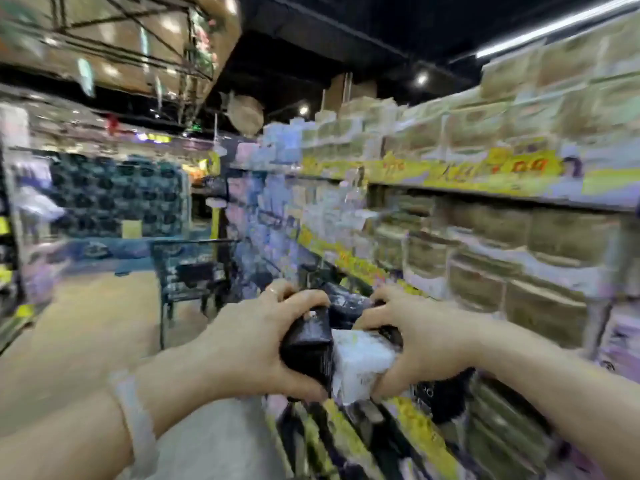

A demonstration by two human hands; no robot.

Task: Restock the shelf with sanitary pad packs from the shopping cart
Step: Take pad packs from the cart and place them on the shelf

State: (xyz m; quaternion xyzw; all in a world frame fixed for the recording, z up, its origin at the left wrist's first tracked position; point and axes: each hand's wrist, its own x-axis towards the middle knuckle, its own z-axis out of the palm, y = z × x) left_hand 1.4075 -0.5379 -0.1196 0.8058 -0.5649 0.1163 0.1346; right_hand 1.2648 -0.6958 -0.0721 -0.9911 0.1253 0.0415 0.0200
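Observation:
The picture is blurred by motion. My left hand (256, 337) grips the dark end of a stack of sanitary pad packs (343, 358), black on the left and white on the right. My right hand (419, 344) grips the stack's right side, fingers curled round it. The stack is held in the air in front of the shelf (485, 258) on the right, which is full of greenish and white packs. A dark wire shopping cart (194, 271) stands in the aisle beyond my hands, holding dark items.
Yellow price strips (467, 174) run along the shelf edges. A display of dark patterned packs (114, 195) stands at the far left. The tan aisle floor (93, 327) stretches out to the left of the cart. More packs lie on the low shelf below my hands.

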